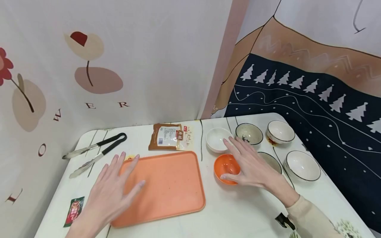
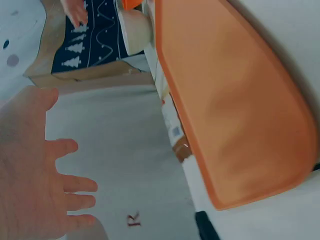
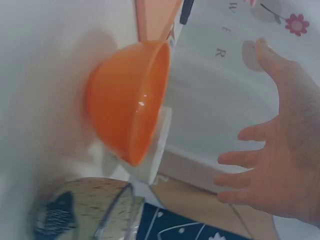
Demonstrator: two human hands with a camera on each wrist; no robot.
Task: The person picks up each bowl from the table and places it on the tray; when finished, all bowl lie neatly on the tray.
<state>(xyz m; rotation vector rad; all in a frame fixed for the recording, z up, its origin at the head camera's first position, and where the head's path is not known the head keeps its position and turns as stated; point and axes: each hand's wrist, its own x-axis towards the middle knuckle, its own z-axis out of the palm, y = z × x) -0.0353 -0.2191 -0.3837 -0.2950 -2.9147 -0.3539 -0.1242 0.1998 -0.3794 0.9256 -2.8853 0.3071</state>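
left hand [image 1: 111, 188]: we see it flat, fingers spread apart, over the near-left corner of the orange tray [image 1: 172, 185], holding nothing
right hand [image 1: 253, 163]: fingers straight and apart, we see it hovering at the orange bowl [image 1: 226, 167], thumb by its near rim; contact unclear
orange bowl: on the table [image 1: 238, 215], just right of the tray, white bowl [image 1: 217, 138] behind
tongs [image 1: 95, 150]: far left
packet [image 1: 172, 136]: behind the tray
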